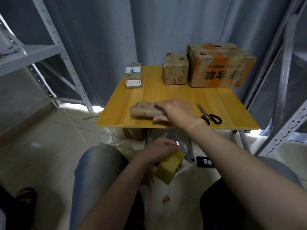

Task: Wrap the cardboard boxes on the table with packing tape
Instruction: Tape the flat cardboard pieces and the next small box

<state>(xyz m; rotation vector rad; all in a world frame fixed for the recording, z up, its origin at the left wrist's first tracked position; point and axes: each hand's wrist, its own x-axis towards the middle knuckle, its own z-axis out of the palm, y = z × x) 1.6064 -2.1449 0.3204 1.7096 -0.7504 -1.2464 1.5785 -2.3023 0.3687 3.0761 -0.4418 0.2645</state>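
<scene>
A flat brown cardboard box [142, 110] lies near the front edge of the yellow wooden table [182, 95]. My right hand [174, 112] lies over its right end, fingers on top and thumb at the near side. Below the table edge, over my lap, my left hand [157, 151] grips a yellowish roll of packing tape [169, 168], with a clear strip sticking up from it. Further back stand a large orange-printed box [219, 67], a medium brown box [176, 70] and two small boxes [133, 75] with white labels.
Black-handled scissors [209, 116] lie on the table to the right of my hand. Grey metal shelving [54, 47] stands left and right, with a grey curtain behind. Another box [134, 134] and a dark device [205, 161] sit on the floor under the table.
</scene>
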